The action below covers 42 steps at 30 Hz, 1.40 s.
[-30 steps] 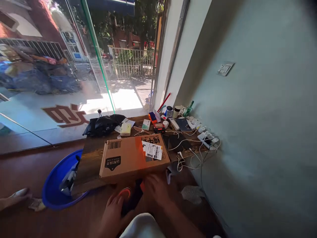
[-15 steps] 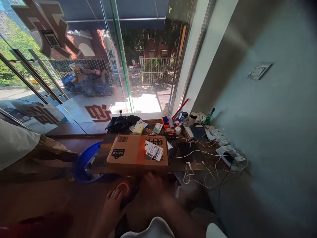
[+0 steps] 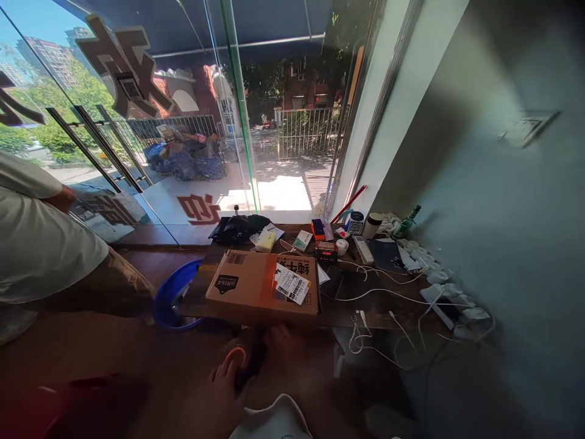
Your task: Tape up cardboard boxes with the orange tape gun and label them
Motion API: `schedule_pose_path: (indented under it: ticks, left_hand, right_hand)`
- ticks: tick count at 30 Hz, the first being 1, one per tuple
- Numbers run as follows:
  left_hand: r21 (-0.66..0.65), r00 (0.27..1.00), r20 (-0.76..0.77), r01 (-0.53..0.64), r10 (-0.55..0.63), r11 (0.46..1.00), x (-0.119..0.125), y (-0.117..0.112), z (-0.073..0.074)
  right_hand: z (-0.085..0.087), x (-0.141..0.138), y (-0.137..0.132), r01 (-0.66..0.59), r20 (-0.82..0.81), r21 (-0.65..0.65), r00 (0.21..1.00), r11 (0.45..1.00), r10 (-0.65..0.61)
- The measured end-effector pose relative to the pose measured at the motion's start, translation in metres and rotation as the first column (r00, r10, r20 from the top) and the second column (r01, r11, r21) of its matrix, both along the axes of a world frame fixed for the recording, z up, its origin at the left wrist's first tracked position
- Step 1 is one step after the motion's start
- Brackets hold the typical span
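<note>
My left hand (image 3: 223,387) is low in the view, its fingers curled against a dark object with an orange-red ring (image 3: 237,356). My right hand (image 3: 286,347) lies just right of it, over the same dark object, dim and blurred, so its fingers are unclear. Both hands sit right in front of a brown cardboard box (image 3: 256,286) with a white shipping label. The box lies on a low dark wooden table (image 3: 365,308).
White charging cables and a power strip (image 3: 452,305) trail over the table's right end by the grey wall. A black bag (image 3: 237,228) and small items crowd the back. A blue basin (image 3: 169,299) sits left of the table. A person in a white shirt (image 3: 41,244) bends at the left by the glass doors.
The view has lifted and swung left, so the table sits farther off. The person in white has come into view at the left. My hands stay on the dark object.
</note>
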State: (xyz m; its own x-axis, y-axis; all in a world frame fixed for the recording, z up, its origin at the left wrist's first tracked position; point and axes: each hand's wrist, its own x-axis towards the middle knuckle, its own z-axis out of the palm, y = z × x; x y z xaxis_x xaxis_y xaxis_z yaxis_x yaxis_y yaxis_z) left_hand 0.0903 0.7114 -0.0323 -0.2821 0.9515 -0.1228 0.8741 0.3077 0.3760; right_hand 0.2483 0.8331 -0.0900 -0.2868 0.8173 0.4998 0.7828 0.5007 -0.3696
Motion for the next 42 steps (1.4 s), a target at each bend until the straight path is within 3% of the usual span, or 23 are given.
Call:
schedule_pose_path:
  ticks: [6,14,19,24,29,33,36,38,42]
  left_hand:
    - [-0.020,0.994,0.107,-0.037,0.038,0.999,0.000,0.002,-0.009]
    - [-0.193,0.941,0.293,-0.116,0.170,0.974,0.010,0.017,0.031]
    - [-0.205,0.827,0.469,-0.239,0.310,0.949,0.004,0.019,0.034]
    - [-0.157,0.871,0.405,-0.235,0.280,0.959,-0.002,0.018,0.034]
    - [-0.155,0.991,0.083,-0.088,0.102,0.984,0.003,0.021,0.043]
    - [-0.232,0.984,-0.158,0.049,-0.087,0.972,0.003,0.020,0.044]
    - [-0.306,0.944,-0.222,0.169,-0.242,0.937,0.003,0.022,0.039]
    - [-0.331,0.941,-0.212,0.184,-0.263,0.926,0.006,0.027,0.034]
    - [-0.335,0.962,-0.204,0.106,-0.182,0.936,0.018,0.039,0.026]
  right_hand:
    - [-0.005,0.005,-0.002,-0.051,-0.028,-0.038,0.998,0.998,0.050]
    - [-0.002,0.001,-0.006,-0.041,-0.046,-0.172,0.998,0.984,0.033]
    - [0.004,-0.003,-0.003,-0.072,-0.080,-0.217,0.995,0.974,0.055]
    - [0.004,-0.008,-0.001,-0.107,-0.111,-0.240,0.990,0.965,0.082]
    - [0.000,-0.013,-0.003,-0.121,-0.119,-0.252,0.989,0.960,0.093]
    - [-0.003,-0.012,-0.006,-0.143,-0.127,-0.233,0.985,0.962,0.116]
    - [-0.005,-0.008,-0.006,-0.137,-0.131,-0.216,0.985,0.967,0.111]
    - [-0.005,-0.005,-0.006,-0.106,-0.135,-0.205,0.988,0.973,0.079]
    - [-0.001,-0.003,-0.005,-0.024,-0.153,-0.183,0.988,0.983,-0.004]
